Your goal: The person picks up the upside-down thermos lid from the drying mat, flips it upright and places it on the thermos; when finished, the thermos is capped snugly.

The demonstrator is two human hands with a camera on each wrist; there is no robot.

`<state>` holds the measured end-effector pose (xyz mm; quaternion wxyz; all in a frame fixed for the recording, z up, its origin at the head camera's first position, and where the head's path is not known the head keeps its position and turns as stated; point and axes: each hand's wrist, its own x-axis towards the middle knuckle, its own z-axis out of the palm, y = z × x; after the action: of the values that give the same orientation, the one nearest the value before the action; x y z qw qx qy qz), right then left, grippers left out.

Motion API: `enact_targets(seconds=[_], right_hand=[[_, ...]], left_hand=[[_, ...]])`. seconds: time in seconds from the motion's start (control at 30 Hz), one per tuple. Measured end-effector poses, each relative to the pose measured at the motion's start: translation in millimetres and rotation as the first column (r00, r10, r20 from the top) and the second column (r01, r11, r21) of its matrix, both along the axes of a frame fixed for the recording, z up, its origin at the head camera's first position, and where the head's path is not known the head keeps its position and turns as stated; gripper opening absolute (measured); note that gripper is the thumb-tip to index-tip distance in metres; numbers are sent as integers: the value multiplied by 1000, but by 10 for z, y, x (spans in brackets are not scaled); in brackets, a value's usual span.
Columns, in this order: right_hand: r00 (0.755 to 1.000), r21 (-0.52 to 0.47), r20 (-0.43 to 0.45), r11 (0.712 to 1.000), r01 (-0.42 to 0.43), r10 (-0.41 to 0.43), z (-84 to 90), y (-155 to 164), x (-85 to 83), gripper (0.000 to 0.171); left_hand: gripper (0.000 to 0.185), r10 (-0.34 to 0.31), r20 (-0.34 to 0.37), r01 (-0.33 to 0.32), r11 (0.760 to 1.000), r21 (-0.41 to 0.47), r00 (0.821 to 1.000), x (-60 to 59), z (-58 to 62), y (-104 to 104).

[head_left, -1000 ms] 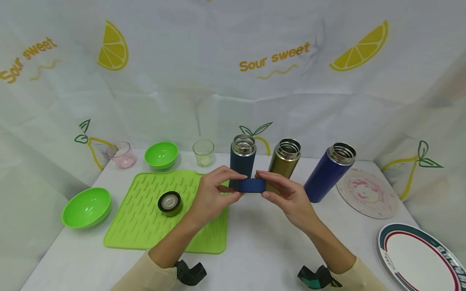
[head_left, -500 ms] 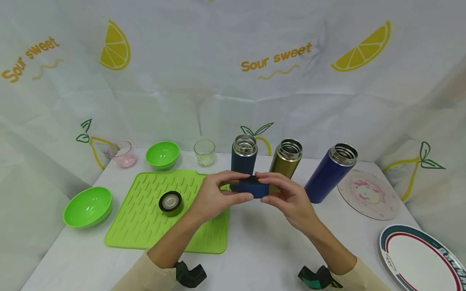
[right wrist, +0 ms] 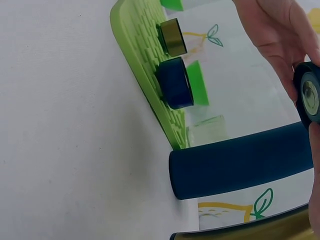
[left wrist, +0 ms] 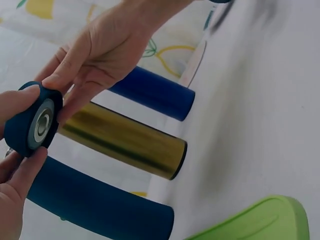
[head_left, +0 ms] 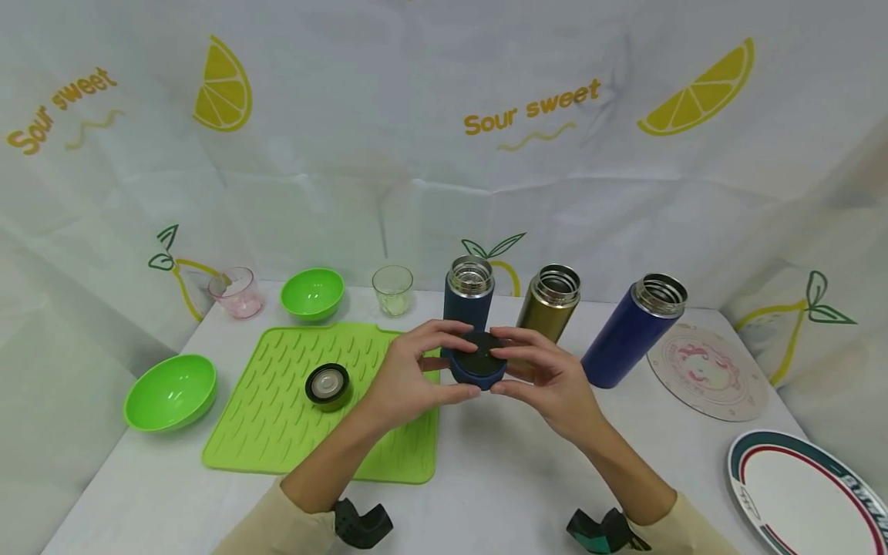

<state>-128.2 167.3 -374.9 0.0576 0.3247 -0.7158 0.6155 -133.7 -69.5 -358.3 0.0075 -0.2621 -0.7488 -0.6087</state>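
Between both hands is a dark blue bottle lid (head_left: 479,364), raised above the table with its black top tilted toward the head camera. My left hand (head_left: 412,374) pinches its left side between fingers and thumb; my right hand (head_left: 549,378) does the same on the right. The left wrist view shows the lid's underside, a pale ring round a metal centre (left wrist: 43,122). Just behind the hands stands an uncapped dark blue bottle (head_left: 468,305), partly hidden by them. To its right are an uncapped olive-gold bottle (head_left: 546,314) and an uncapped royal blue bottle (head_left: 627,339).
An olive lid (head_left: 329,390) lies upturned on a green mat (head_left: 260,432). Another blue lid (right wrist: 174,83) on the mat shows in the right wrist view. Green bowls (head_left: 169,393) and two glasses (head_left: 393,293) stand left and back. A round mat (head_left: 704,374) and plate (head_left: 805,493) lie right.
The lid has tipped from nearly edge-on to showing its black top, and has come slightly lower in the head view. Both hands have kept hold of it; the bottles stand as before.
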Motion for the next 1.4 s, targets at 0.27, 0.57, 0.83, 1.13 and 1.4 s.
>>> enact_targets(seconds=[0.27, 0.57, 0.83, 1.13, 1.4], right_hand=[[999, -26, -9, 999, 36, -36, -58, -44, -39, 46], [973, 9, 130, 982, 191, -191, -235, -274, -156, 94], [911, 91, 304, 961, 262, -278, -340, -552, -475, 102], [902, 128, 277, 943, 307, -331, -344, -621, -653, 93], [942, 168, 230, 963, 209, -245, -278, -541, -661, 94]], left_hand=[[39, 73, -89, -80, 994, -79, 993, 2, -15, -60], [40, 141, -111, -147, 988, -46, 984, 49, 22, -284], [41, 179, -139, -185, 982, -26, 974, 26, -11, -368], [41, 232, -158, -234, 972, 1, 960, -61, 70, -421], [44, 268, -180, -257, 963, 81, 946, -188, 301, -490]])
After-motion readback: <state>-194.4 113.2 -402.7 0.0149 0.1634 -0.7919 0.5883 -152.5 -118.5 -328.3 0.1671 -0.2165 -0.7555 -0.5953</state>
